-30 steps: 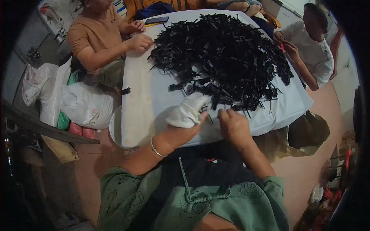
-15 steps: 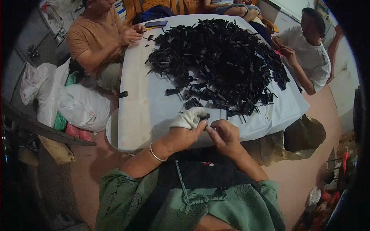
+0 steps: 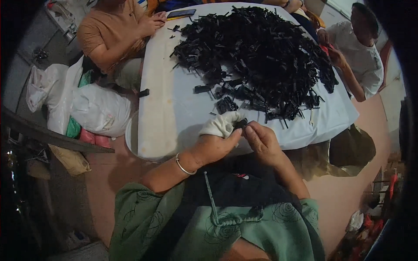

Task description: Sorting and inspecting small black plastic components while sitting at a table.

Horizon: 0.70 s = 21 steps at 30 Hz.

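Note:
Close to the table's near edge, my left hand (image 3: 223,135) is closed around a small black plastic part (image 3: 241,124). A white glove covers its fingers, while the thumb is bare and presses on the part. My right hand (image 3: 262,140), without a glove, pinches at the part's right end with thumb and forefinger; what lies between those fingertips is mostly hidden. Just beyond both hands spreads a big heap of similar black plastic parts (image 3: 257,56). A few of them lie loose at its near side, such as a small clump (image 3: 227,105).
A pale cloth covers the table (image 3: 159,117). A small wrench (image 3: 311,116) lies right of the heap, a phone (image 3: 182,13) at the far left. One person (image 3: 106,39) sits left, another (image 3: 359,65) right, both handling small things. White sacks (image 3: 98,108) stand left; a bucket (image 3: 131,135) touches the table's corner.
The whole view has shifted, so the table and heap sit higher and further right. My right fingertips have come up closer against the black part, which stays in my left hand.

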Tool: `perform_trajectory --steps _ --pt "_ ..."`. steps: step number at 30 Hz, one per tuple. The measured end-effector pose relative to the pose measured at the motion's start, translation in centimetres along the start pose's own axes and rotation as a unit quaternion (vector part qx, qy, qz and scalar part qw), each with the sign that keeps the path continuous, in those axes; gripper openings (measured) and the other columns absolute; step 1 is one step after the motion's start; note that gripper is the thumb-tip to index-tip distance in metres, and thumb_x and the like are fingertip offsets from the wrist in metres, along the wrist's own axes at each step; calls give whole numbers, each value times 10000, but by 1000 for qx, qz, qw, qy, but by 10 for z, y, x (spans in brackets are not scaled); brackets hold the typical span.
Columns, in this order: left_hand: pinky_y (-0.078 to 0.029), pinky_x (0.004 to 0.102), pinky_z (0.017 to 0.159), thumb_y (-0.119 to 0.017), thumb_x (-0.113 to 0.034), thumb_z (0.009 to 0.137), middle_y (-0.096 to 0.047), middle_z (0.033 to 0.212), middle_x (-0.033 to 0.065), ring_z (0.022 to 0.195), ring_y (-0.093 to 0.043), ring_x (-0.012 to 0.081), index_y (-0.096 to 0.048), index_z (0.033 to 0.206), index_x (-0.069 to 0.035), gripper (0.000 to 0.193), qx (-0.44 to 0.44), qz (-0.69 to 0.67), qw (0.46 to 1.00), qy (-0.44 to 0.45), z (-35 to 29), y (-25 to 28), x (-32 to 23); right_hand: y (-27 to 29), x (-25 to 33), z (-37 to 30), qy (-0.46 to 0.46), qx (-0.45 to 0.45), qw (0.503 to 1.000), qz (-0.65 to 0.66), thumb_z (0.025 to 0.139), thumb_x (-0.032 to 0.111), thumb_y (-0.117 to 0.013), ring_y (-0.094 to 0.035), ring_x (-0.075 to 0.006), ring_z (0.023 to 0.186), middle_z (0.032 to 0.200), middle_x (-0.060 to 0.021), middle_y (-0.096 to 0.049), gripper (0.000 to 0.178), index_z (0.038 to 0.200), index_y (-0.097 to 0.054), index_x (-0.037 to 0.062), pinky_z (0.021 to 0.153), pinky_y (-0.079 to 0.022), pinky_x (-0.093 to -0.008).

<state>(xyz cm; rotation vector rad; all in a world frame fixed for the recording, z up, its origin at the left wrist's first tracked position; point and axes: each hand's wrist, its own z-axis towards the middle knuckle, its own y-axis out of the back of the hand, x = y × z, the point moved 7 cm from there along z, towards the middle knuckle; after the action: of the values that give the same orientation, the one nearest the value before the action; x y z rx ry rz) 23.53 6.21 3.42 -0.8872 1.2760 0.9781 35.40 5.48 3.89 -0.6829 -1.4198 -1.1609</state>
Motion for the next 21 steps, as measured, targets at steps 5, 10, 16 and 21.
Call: perform_trajectory --steps 5,10,16,21 --pt "-458 281 760 -561 -23 786 -602 937 112 843 -571 163 -513 1086 40 310 -36 177 972 -148 -3 2 -9 -5 -14 2 13 -60 998 8 918 151 -445 -416 -104 598 623 -62 -480 209 771 -490 9 547 -380 -267" --pt "-462 319 753 -547 -34 777 -598 936 198 862 -595 257 -514 1086 41 319 -46 330 922 -197 -6 -6 -26 -16 -32 4 8 -115 992 48 919 152 -446 -406 -91 586 608 -32 -477 227 747 -488 9 535 -377 -260" --pt "-470 326 709 -535 -51 783 -602 911 203 815 -600 296 -529 1075 30 303 -53 262 955 -127 -7 -2 -17 -17 -34 4 -27 -91 990 105 932 190 -426 -412 -77 610 629 -12 -480 269 748 -493 6 551 -385 -252" --pt "-473 317 660 -532 -51 785 -616 849 174 747 -607 276 -536 1061 26 287 -56 252 952 -162 -5 -3 -22 -20 -21 2 -5 -53 989 135 937 223 -417 -414 -71 624 653 -4 -482 298 761 -497 -4 562 -384 -246"
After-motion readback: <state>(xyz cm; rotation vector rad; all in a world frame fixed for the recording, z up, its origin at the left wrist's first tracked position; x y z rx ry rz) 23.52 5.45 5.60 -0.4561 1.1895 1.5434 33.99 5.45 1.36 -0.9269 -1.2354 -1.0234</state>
